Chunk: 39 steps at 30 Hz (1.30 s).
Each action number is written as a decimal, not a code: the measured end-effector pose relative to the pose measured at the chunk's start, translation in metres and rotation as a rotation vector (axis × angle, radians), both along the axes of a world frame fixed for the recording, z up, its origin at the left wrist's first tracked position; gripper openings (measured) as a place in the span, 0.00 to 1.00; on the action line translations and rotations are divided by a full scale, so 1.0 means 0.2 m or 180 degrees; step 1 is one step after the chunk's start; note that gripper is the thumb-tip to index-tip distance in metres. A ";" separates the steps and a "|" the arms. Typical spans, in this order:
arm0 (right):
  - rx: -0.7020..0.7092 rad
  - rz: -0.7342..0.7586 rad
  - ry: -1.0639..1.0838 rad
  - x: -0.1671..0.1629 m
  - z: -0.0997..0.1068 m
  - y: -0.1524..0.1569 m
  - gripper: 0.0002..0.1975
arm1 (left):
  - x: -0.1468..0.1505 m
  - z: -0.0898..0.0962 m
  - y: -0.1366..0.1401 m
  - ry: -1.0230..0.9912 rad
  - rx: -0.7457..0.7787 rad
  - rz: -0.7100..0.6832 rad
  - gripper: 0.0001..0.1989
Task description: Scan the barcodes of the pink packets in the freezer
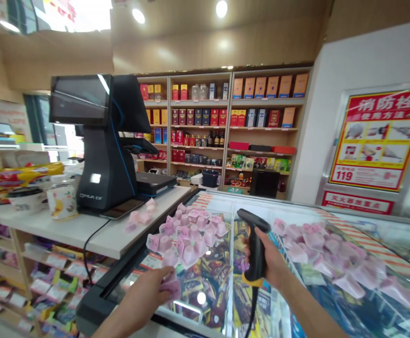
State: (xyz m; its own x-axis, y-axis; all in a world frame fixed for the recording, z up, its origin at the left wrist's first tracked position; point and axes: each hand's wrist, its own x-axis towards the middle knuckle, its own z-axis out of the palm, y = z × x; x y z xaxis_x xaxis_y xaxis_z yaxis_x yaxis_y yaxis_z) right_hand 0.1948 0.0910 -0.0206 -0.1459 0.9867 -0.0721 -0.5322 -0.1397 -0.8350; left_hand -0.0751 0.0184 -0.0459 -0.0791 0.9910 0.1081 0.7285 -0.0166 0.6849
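My left hand [151, 291] is closed around a small pink plastic cup [171, 285], low over the glass lid of a chest freezer [205, 324]. My right hand [270, 258] grips the handle of a black and yellow barcode scanner [256, 249], its head up and its cord hanging down. Just beyond my left hand lies a cluster of pink cups [190, 234], some with printed labels on them. To the right of the scanner, a second spread of pink cups [331, 249] rests on the glass. What the cups contain cannot be made out.
A checkout terminal [102, 155] stands on the white counter [109, 234] at left, with a few more pink cups [139, 218] beside it. Paper cups [62, 202] sit farther left. Packaged frozen goods show through the glass. Shelves of boxed bottles [197, 117] line the back wall.
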 end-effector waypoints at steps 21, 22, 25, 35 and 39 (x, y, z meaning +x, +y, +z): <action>-0.0009 0.0586 -0.1221 0.20 -0.06 -0.13 0.13 | 0.67 -0.14 0.74 -0.1300 0.0342 0.0194 0.07; -0.0059 0.0576 -0.1222 0.20 -0.06 -0.13 0.13 | 0.68 -0.14 0.76 -0.1320 0.0333 0.0225 0.06; -0.0207 0.0529 -0.1291 0.20 -0.06 -0.12 0.15 | 0.71 -0.15 0.79 -0.1453 0.0226 0.0278 0.04; -0.0161 0.0031 -0.0893 0.32 -0.11 -0.07 0.14 | 0.87 -0.15 0.80 -0.2345 -0.0689 0.0228 0.11; -0.0046 -0.0509 -0.0692 0.50 -0.07 -0.07 0.12 | 0.94 -0.14 0.82 -0.2595 -0.0800 0.0230 0.13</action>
